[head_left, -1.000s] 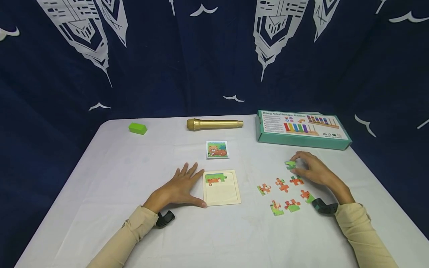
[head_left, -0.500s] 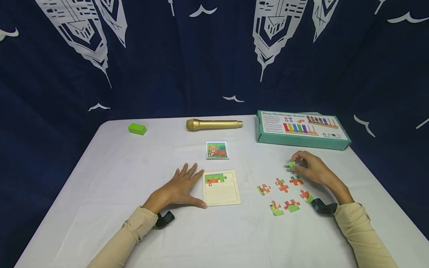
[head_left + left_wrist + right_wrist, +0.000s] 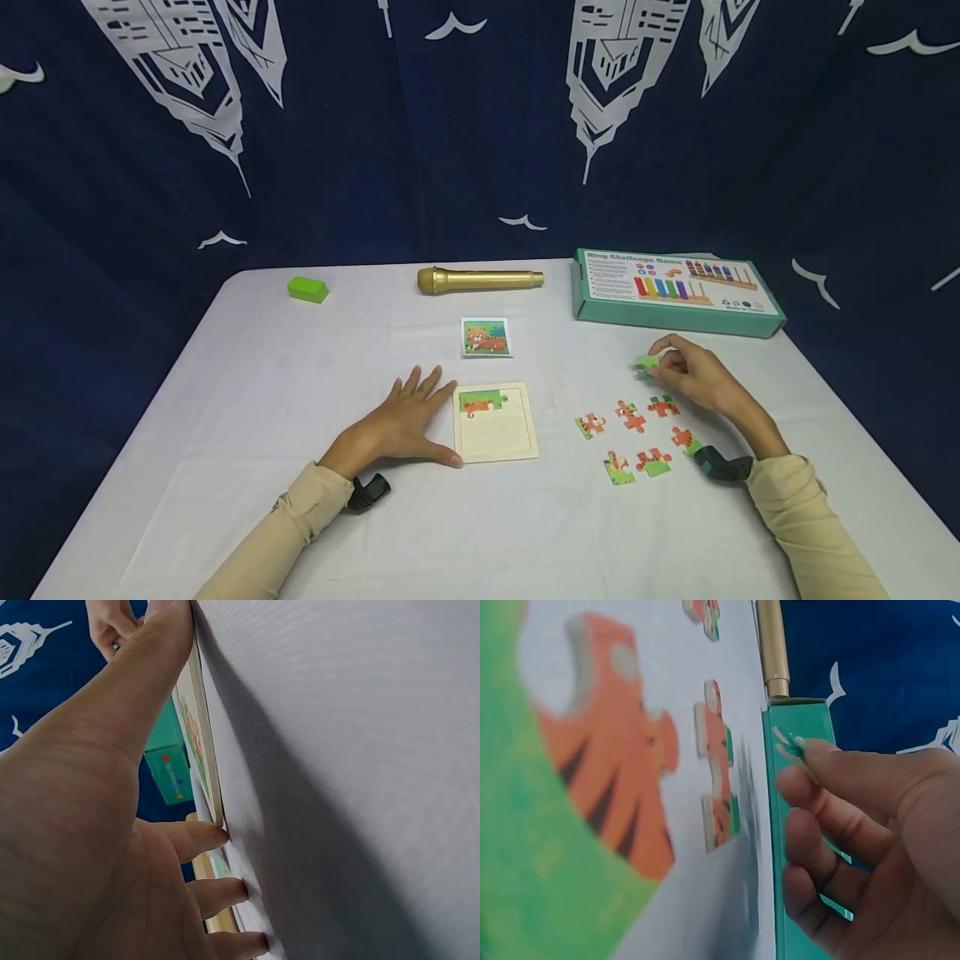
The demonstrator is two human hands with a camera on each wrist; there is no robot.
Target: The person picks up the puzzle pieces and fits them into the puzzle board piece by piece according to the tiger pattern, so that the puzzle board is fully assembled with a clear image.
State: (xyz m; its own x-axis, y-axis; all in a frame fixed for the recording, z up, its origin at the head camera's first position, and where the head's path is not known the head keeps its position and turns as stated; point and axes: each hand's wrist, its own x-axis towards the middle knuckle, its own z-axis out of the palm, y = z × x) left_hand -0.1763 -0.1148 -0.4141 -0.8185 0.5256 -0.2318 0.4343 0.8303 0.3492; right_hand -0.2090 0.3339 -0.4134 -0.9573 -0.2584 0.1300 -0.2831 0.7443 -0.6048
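My right hand pinches a green jigsaw piece between thumb and fingertips; in the right wrist view that piece is raised off the table. Spread out, my left hand rests on the table, thumb and index fingertip touching the left side of the square wooden puzzle board. Joined pieces with orange and green print lie in the board's upper left corner. Several loose orange-and-green jigsaw pieces lie between the board and my right hand. Close to the right wrist camera is a striped piece.
A small tiger picture card lies behind the board. Along the table's far edge are a green block, a gold microphone and a teal game box. Behind them hangs a dark blue printed curtain.
The green jigsaw piece has come up in my right hand's pinch, turning slightly as the fingertips closed on it. My left hand and the board have stayed in place.
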